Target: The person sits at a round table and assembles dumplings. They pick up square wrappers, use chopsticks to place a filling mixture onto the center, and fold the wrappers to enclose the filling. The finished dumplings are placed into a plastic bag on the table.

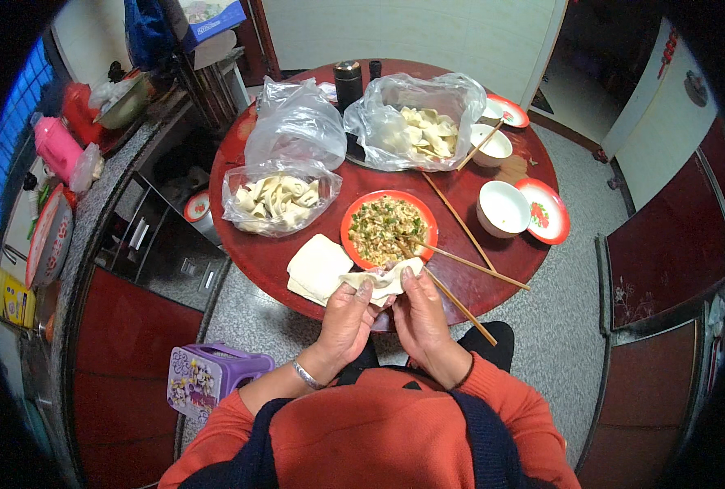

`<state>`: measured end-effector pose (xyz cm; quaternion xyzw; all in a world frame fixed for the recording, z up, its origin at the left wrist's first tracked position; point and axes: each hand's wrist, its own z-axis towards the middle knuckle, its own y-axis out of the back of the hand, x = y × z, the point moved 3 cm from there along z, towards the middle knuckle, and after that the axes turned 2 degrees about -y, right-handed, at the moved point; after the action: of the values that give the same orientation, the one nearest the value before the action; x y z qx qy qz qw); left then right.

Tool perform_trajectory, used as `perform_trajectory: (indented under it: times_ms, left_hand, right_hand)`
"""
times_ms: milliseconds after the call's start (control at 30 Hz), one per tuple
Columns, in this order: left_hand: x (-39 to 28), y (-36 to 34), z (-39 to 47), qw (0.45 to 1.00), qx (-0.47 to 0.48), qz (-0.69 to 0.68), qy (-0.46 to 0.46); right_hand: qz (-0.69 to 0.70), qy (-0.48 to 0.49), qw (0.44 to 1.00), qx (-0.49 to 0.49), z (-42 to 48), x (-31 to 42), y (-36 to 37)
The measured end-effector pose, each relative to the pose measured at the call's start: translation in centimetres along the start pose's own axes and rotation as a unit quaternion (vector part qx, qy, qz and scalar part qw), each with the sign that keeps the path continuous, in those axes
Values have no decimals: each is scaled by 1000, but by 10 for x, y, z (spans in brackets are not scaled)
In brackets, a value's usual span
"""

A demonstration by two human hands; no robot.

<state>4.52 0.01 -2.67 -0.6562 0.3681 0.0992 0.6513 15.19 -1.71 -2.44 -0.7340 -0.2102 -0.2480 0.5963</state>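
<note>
Between my two hands is a partly folded dough wrapper (382, 285). My left hand (345, 319) pinches its left end, thumb on top. On the other end, my right hand (420, 310) has its thumb and fingers closed. Just beyond them sits a red-rimmed plate (431, 215) of chopped filling (384, 226) with green bits. A pair of chopsticks (469, 263) rests in the filling, handles pointing right over the table. A stack of flat square wrappers (318, 269) lies left of the plate, close to my left hand.
Folded dumplings fill a plastic bag (282, 189) at left and another (430, 131) at the back of the red round table (252, 269). White bowls (503, 208), small plates (546, 211) and more chopsticks (460, 220) occupy the right. A black flask (348, 82) stands behind; a purple stool (216, 376) is on the floor.
</note>
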Motion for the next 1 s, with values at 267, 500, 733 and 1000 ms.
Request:
perform_trajectory:
  times_ms: [267, 500, 733, 1000]
  left_hand:
    - [0, 14, 2, 989, -23, 123, -84]
    - [-23, 13, -2, 870, 57, 455, -182]
    - [-32, 10, 1, 787, 125, 584, -154]
    - [-36, 11, 9, 794, 142, 588, -55]
  right_hand:
    - [-103, 55, 993, -2, 3, -1, -1]
    - [-426, 58, 902, -29, 5, 8, 17]
    - [-428, 85, 899, -27, 5, 4, 25]
    - [-559, 149, 814, 60, -1, 10, 15]
